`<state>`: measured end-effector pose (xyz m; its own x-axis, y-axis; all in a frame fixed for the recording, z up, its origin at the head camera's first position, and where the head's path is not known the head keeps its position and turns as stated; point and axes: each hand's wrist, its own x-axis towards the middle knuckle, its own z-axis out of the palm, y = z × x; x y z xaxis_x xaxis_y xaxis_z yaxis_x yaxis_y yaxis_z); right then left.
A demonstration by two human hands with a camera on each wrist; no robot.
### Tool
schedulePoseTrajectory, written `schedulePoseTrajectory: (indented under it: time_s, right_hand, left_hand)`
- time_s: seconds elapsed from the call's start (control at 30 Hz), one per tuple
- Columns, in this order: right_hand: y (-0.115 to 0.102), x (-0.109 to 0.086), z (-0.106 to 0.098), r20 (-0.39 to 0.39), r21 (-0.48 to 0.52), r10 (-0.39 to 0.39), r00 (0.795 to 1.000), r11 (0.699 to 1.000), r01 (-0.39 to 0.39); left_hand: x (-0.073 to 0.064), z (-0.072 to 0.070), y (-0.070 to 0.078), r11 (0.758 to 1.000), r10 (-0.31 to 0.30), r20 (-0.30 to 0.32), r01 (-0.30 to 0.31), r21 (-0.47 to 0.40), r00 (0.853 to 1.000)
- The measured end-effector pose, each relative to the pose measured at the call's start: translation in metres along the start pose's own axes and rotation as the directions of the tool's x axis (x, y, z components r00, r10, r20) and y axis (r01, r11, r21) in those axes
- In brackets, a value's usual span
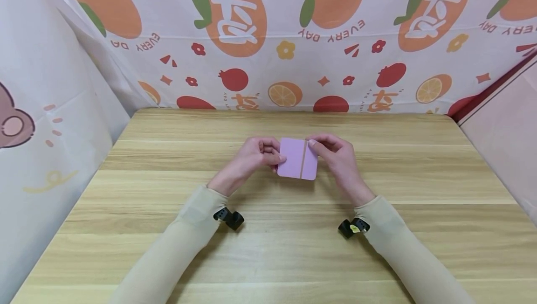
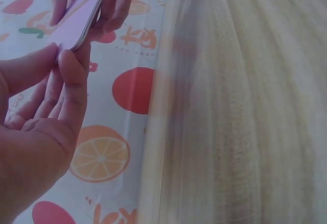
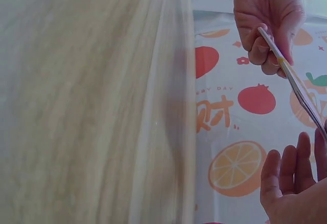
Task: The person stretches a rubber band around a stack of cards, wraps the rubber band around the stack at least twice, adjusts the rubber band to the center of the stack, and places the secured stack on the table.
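Note:
A thin pink square pad (image 1: 290, 158) with rounded corners is held up over the wooden table. A tan elastic band (image 1: 303, 162) runs around it near its right side. My left hand (image 1: 257, 155) pinches the pad's left edge, thumb on the front face. My right hand (image 1: 335, 157) pinches the upper right corner, thumb tip beside the band. Seen edge-on in the right wrist view, the pad (image 3: 301, 100) shows thin layers. There the right hand (image 3: 299, 188) has several fingers extended; its thumb lies outside that view.
The wooden table (image 1: 268, 248) spreads beneath both arms. Behind it hangs a white cloth (image 1: 268, 75) printed with fruit, and another pale cloth (image 1: 50, 164) covers the left side. A small black camera (image 1: 234, 220) is strapped to the left wrist, another black camera (image 1: 347, 228) to the right.

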<state>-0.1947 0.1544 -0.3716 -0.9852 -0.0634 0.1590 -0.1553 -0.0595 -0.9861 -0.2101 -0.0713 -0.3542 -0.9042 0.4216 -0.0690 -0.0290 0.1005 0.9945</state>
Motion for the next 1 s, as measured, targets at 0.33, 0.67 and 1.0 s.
schedulePoseTrajectory:
  time_s: [0.33, 0.67, 1.0]
  right_hand:
    - [0.0005, -0.0005, 0.0001, -0.002, -0.06, -0.029, 1.0, 0.998, 0.028]
    - [0.0003, 0.001, 0.0021, -0.007, -0.119, 0.017, 1.0, 0.993, -0.017]
    - [-0.0003, -0.0018, 0.0031, 0.009, -0.185, 0.043, 0.999, 0.982, -0.04]
  left_hand:
    - [-0.0009, 0.002, -0.003, 1.0, -0.003, 0.074, 0.002, 0.013, 0.997]
    - [-0.0018, 0.0073, -0.005, 1.0, -0.001, 0.093, 0.0, 0.01, 0.996]
    - [-0.0021, 0.0099, -0.0071, 1.0, -0.012, 0.103, 0.01, 0.021, 0.995]
